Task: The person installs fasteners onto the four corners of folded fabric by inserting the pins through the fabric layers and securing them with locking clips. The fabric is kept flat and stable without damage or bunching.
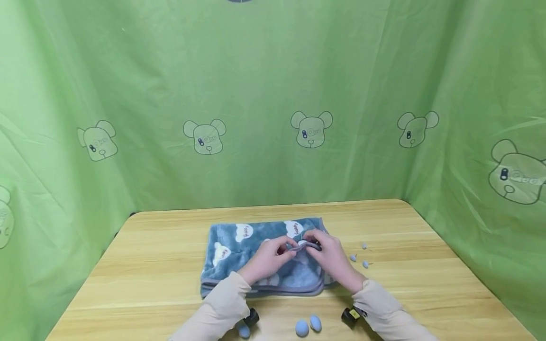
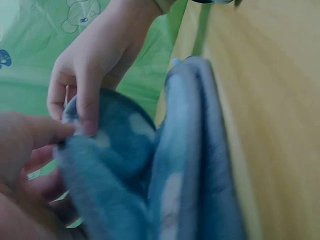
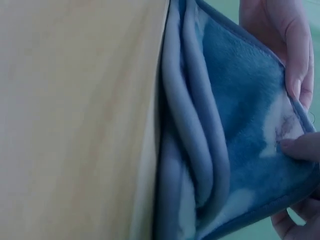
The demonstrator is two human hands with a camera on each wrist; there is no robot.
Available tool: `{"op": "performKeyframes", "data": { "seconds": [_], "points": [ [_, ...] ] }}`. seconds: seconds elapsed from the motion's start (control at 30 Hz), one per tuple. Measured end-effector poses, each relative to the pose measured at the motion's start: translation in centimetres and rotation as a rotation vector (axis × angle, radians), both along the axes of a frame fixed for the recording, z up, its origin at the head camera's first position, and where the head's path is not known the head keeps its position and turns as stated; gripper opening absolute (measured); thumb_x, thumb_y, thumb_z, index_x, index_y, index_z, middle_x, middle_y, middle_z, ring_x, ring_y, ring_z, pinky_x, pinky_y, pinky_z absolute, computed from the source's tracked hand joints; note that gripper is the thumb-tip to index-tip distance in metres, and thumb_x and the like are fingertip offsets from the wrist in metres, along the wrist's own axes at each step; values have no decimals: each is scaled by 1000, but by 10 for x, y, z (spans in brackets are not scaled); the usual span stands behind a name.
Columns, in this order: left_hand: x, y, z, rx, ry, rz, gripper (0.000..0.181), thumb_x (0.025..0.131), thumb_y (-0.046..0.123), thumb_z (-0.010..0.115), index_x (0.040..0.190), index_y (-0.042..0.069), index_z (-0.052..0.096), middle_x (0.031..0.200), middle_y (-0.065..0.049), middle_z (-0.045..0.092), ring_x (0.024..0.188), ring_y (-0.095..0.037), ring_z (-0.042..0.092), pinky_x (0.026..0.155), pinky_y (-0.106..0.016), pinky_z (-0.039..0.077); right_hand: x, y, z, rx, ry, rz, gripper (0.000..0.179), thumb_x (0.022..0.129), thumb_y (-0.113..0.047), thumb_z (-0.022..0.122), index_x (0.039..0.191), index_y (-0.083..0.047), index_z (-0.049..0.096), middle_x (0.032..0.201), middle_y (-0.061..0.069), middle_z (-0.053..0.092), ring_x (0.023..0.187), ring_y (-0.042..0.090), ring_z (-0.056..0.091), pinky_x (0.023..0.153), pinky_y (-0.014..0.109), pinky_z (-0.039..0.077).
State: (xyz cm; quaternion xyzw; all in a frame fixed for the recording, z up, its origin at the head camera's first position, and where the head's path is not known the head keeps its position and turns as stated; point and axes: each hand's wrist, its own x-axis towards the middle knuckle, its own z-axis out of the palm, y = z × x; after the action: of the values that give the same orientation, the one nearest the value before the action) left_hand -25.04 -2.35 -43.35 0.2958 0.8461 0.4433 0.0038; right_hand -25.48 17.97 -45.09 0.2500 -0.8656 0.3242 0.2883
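A folded teal blanket (image 1: 251, 246) with white bear-face prints and a grey border lies on the table. My left hand (image 1: 266, 260) pinches its raised edge between thumb and fingers. Close on the right, my right hand (image 1: 330, 253) pinches the same edge. A thin needle-like line shows above the edge between the fingertips; I cannot tell what it belongs to. In the left wrist view the thumbs of the left hand (image 2: 30, 160) and right hand (image 2: 95, 70) almost meet at the border. The right wrist view shows the lifted flap (image 3: 250, 105) stretched above the lower folds.
Several small pins with pale blue heads (image 1: 353, 258) lie right of the blanket. Toward the front edge are blue egg-shaped pieces (image 1: 301, 327), another (image 1: 243, 330) beside the left wrist. Green curtains (image 1: 264, 166) surround the wooden table (image 1: 141, 270).
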Motion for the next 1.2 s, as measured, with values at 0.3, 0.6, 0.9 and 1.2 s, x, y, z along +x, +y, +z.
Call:
{"op": "performKeyframes", "data": {
  "seconds": [0.3, 0.6, 0.9, 1.2],
  "points": [
    [4, -16, 31, -217, 86, -51, 26, 94, 21, 62, 120, 15, 63, 81, 6, 61, 67, -3, 53, 61, -19, 45, -4, 8, 5, 100, 121, 92, 22, 76, -1, 79, 92, -12, 69, 89, -1, 69, 86, 15, 66, 76, 31, 58],
    [39, 2, 56, -595, 542, -196, 30, 92, 45, 63, 113, 24, 66, 100, 7, 67, 89, -7, 62, 75, -23, 50, -5, 10, 6, 124, 153, 123, 23, 76, -1, 78, 94, -12, 69, 90, -2, 68, 86, 14, 64, 76, 32, 57],
    [67, 30, 40, -895, 666, -417, 45, 87, 69, 52, 119, 38, 62, 107, 16, 64, 96, -6, 56, 75, -25, 43, -4, 9, 9, 137, 154, 132, 22, 76, -3, 78, 95, -12, 69, 90, -2, 68, 85, 14, 63, 76, 33, 57],
    [77, 43, 21, -984, 661, -468, 40, 85, 67, 57, 115, 40, 61, 101, 19, 63, 94, -2, 56, 77, -26, 42, -5, 10, 6, 139, 155, 151, 23, 75, -3, 79, 94, -12, 69, 90, -3, 68, 86, 13, 63, 77, 32, 56]
  ]
}}
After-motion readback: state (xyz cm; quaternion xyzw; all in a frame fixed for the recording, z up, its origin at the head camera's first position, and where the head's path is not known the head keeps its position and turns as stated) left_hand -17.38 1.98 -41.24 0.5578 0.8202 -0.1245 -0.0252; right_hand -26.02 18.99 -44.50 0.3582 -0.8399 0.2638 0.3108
